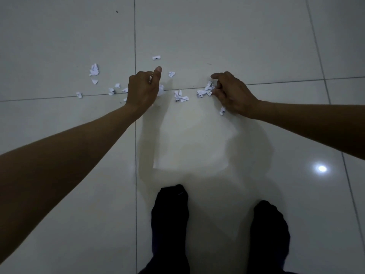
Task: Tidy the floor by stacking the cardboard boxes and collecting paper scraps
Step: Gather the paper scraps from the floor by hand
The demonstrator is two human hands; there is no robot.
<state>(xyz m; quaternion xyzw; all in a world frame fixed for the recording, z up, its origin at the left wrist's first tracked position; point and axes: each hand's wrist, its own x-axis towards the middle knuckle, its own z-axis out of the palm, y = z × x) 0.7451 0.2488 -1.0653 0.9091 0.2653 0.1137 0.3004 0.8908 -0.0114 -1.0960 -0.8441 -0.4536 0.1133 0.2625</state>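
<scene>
Left hand (142, 89) curled, thumb raised; small scrap seen pinched inside fist. Right hand (230, 91) lowered to floor (217, 36), fingers (215, 92) closed on crumpled scrap (207, 89). Further scraps (94, 70) scattered across tiles along grout line, between and left of hands. Dark-socked feet (169, 218) noted below.

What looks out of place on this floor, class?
Crumpled white paper scraps lie scattered over the tile floor, mostly along one grout line. The left hand and right hand are gathering them.
</scene>
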